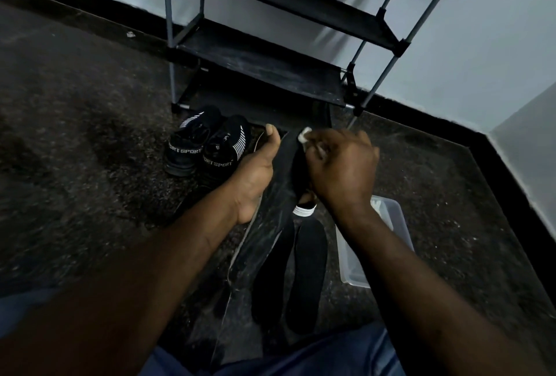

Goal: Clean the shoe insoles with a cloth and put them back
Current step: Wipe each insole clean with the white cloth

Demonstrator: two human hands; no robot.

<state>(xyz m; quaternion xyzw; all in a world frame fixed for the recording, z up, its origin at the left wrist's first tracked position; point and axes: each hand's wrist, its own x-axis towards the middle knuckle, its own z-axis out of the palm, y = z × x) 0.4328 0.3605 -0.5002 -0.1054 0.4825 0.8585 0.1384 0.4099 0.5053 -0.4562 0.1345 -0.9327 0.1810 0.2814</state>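
Your left hand (255, 174) grips a black insole (287, 162) just above the middle of the view. The thumb lies along its left edge and points to twelve o'clock, and the fingers are hidden behind it. Your right hand (340, 165), at three o'clock of that insole, has its fingers curled round a white cloth (305, 135) and holds it against the insole's upper end.

Two more insoles (310, 270) lie side by side on the dark floor (90, 105) at six o'clock of your hands. The left one touches a crumpled dark plastic sheet (255, 243). A pair of black shoes (204, 147) lettered SPORT stands at nine o'clock of your left hand, the two touching each other.

A clear plastic tub (391, 216) sits at five o'clock of your right hand, partly hidden by your forearm. A black shoe rack (270, 59) stands against the wall (451, 44) at twelve o'clock.
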